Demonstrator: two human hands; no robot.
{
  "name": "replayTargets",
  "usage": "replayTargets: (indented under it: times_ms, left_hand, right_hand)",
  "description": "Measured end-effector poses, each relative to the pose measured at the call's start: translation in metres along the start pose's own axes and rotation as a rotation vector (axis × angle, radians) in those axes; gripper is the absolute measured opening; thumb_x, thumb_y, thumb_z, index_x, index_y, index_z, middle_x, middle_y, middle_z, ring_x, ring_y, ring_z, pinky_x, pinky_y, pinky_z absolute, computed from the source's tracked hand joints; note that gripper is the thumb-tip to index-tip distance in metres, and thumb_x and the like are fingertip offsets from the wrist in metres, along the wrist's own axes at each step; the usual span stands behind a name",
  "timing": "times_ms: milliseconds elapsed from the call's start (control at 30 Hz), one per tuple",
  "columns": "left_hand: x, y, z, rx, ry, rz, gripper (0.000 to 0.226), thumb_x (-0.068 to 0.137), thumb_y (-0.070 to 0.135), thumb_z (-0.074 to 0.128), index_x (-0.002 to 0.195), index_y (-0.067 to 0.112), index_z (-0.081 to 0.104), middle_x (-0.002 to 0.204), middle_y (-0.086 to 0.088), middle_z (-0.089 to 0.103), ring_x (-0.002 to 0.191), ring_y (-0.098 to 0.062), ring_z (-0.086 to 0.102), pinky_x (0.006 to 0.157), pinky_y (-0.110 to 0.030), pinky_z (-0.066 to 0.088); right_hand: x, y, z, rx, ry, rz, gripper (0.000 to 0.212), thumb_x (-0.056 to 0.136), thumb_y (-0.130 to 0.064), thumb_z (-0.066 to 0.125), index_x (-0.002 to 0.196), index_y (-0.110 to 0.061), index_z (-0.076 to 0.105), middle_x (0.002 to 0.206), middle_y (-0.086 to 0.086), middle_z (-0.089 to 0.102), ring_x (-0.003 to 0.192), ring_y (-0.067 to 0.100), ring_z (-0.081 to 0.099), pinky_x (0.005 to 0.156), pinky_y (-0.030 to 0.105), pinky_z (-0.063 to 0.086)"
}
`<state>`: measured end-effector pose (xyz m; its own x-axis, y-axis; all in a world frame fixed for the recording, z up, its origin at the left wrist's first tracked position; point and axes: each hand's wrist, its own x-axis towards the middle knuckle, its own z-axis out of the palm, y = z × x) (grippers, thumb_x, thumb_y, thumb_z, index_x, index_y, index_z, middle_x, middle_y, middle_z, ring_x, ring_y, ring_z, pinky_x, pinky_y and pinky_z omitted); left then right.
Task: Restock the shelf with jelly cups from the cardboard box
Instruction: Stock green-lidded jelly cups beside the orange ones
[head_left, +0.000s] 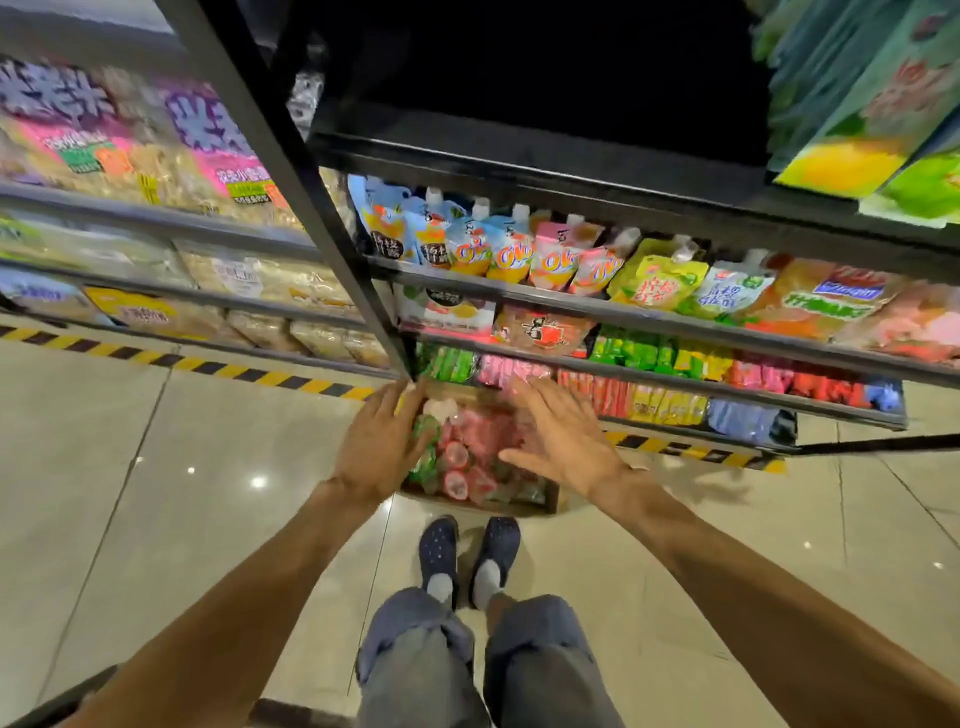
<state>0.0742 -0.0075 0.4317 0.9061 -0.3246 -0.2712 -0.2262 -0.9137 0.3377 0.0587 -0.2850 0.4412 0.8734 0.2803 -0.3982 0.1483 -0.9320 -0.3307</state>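
- My left hand (382, 441) sits just left of the frame's centre, fingers straight and loosely spread, holding nothing; its fingertips reach toward the left edge of the cardboard box (551, 503).
- My right hand (563, 434) is just right of centre, palm down, fingers splayed wide with the thumb pointing left. It holds nothing, and I cannot tell whether it touches what lies under it.
- The cardboard box stands on the tiled floor (130, 467) in the middle of the frame, between my two hands and right in front of the lowest level of the shelf (597, 312).
- The jelly cups (465, 467) fill the box in a jumble, mostly pink and red with a few green ones along the left side.
- The shelf is a black metal rack running from the centre to the right edge. Its upper right holds spouted drink pouches (519, 254); lower rows hold green, pink, orange and yellow packets.
- A second rack at the upper left carries large bags of snacks (208, 150), blurred.
- Yellow and black hazard tape (208, 366) runs along the floor at the foot of the racks.
- At the bottom centre I see my dark clogs (470, 551), grey socks and grey trousers.
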Motion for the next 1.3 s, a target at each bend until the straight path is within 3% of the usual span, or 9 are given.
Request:
replayTargets:
  times_ms: [133, 300, 400, 467, 567, 633, 733, 967, 1300]
  left_hand:
    - [0.002, -0.037, 0.060, -0.016, -0.077, -0.026, 0.072, 0.100, 0.038, 0.062, 0.161, 0.013, 0.031, 0.157, -0.019, 0.042, 0.140, -0.039, 0.042, 0.112, -0.051, 0.044]
    - [0.015, -0.080, 0.152, -0.019, -0.170, -0.051, 0.065, 0.089, 0.027, 0.072, 0.145, 0.001, 0.054, 0.140, -0.028, 0.057, 0.122, -0.049, 0.058, 0.094, -0.056, 0.056]
    - [0.024, -0.104, 0.213, -0.021, -0.204, -0.024, 0.067, 0.085, 0.028, 0.075, 0.143, 0.002, 0.055, 0.139, -0.028, 0.058, 0.121, -0.049, 0.060, 0.091, -0.054, 0.057]
    - [0.030, -0.118, 0.259, -0.012, -0.239, -0.009, 0.080, 0.076, 0.020, 0.088, 0.147, 0.005, 0.053, 0.142, -0.027, 0.056, 0.125, -0.048, 0.057, 0.095, -0.054, 0.055]
    - [0.042, -0.140, 0.327, 0.041, -0.271, 0.015, 0.084, 0.078, 0.019, 0.086, 0.152, 0.007, 0.048, 0.147, -0.025, 0.051, 0.133, -0.046, 0.052, 0.101, -0.053, 0.052]
    - [0.056, -0.151, 0.365, 0.071, -0.289, 0.013, 0.082, 0.086, 0.024, 0.081, 0.157, 0.011, 0.041, 0.156, -0.022, 0.044, 0.142, -0.043, 0.045, 0.109, -0.052, 0.049]
    - [0.079, -0.166, 0.415, 0.102, -0.313, 0.032, 0.087, 0.088, 0.022, 0.079, 0.161, 0.019, 0.033, 0.165, -0.019, 0.030, 0.153, -0.041, 0.027, 0.119, -0.052, 0.039]
    - [0.122, -0.199, 0.477, 0.258, -0.360, 0.151, 0.066, 0.093, 0.018, 0.073, 0.154, 0.018, 0.047, 0.166, -0.021, 0.027, 0.154, -0.045, 0.021, 0.126, -0.055, 0.017]
    - [0.137, -0.224, 0.496, 0.470, -0.404, 0.258, 0.089, 0.080, 0.022, 0.087, 0.155, 0.022, 0.040, 0.164, -0.017, 0.027, 0.148, -0.043, 0.028, 0.117, -0.058, 0.033]
  right_hand:
    - [0.030, 0.015, 0.066, 0.111, -0.019, 0.031, 0.108, 0.081, -0.082, 0.054, 0.166, -0.031, 0.009, 0.170, 0.004, 0.024, 0.154, 0.030, 0.025, 0.123, 0.058, 0.023]
    - [0.059, 0.031, 0.162, 0.269, 0.027, 0.074, 0.111, 0.078, -0.096, 0.039, 0.162, -0.024, 0.030, 0.163, 0.008, 0.037, 0.152, 0.030, 0.032, 0.123, 0.050, 0.028]
    - [0.079, 0.040, 0.224, 0.313, 0.026, 0.143, 0.110, 0.075, -0.098, 0.039, 0.157, -0.026, 0.033, 0.152, 0.005, 0.050, 0.136, 0.028, 0.050, 0.107, 0.048, 0.048]
    - [0.087, 0.040, 0.256, 0.301, 0.039, 0.165, 0.101, 0.076, -0.084, 0.064, 0.154, -0.025, 0.038, 0.147, 0.005, 0.055, 0.131, 0.022, 0.045, 0.114, 0.034, 0.037]
    - [0.099, 0.049, 0.304, 0.269, 0.232, 0.158, 0.084, 0.074, -0.051, 0.090, 0.138, -0.008, 0.058, 0.128, 0.016, 0.066, 0.118, 0.019, 0.035, 0.110, -0.002, -0.003]
    - [0.111, 0.062, 0.346, 0.361, 0.150, 0.178, 0.084, 0.078, -0.059, 0.082, 0.142, -0.012, 0.054, 0.131, 0.010, 0.063, 0.120, 0.017, 0.044, 0.121, 0.011, 0.013]
    - [0.127, 0.087, 0.410, 0.454, -0.043, 0.246, 0.087, 0.081, -0.069, 0.074, 0.149, -0.029, 0.038, 0.144, 0.000, 0.054, 0.129, 0.023, 0.054, 0.111, 0.040, 0.046]
    - [0.150, 0.126, 0.485, 0.411, -0.065, 0.194, 0.098, 0.083, -0.056, 0.082, 0.158, -0.030, 0.024, 0.155, -0.001, 0.047, 0.142, 0.025, 0.046, 0.119, 0.053, 0.036]
    - [0.159, 0.133, 0.514, 0.421, -0.046, 0.214, 0.101, 0.082, -0.054, 0.083, 0.159, -0.031, 0.022, 0.160, 0.001, 0.044, 0.147, 0.028, 0.044, 0.119, 0.055, 0.038]
